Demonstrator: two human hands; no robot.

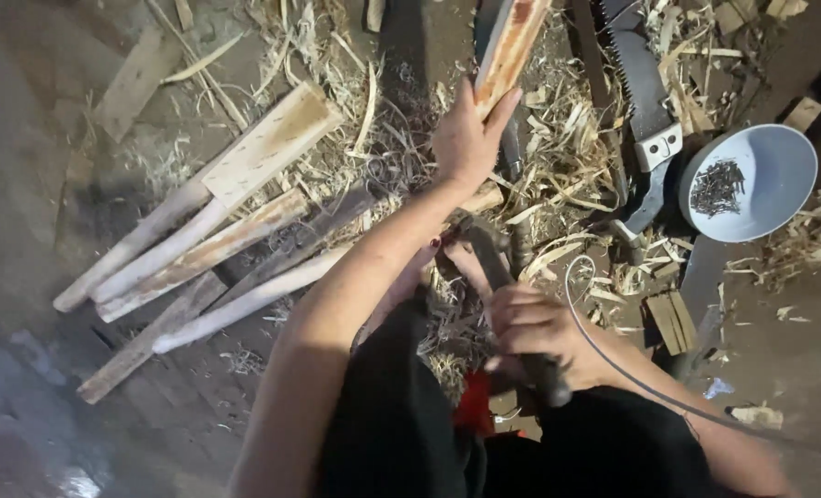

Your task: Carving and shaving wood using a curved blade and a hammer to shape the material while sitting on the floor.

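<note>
The left hand point(466, 138) is wrapped around a reddish wooden slat point(512, 41), fingers pressed to its face, holding it upright above the shavings on the floor point(23, 184). The right hand point(535, 327) is clenched on the dark handle of a tool point(493, 263) with a trailing cord, close to the slat's lower end. It looks like the shaping step; next the blade needs steadying against the wood. Rough-cut bats point(207, 240), a saw point(645, 101) and a bowl of nails point(751, 180) lie nearby
</note>
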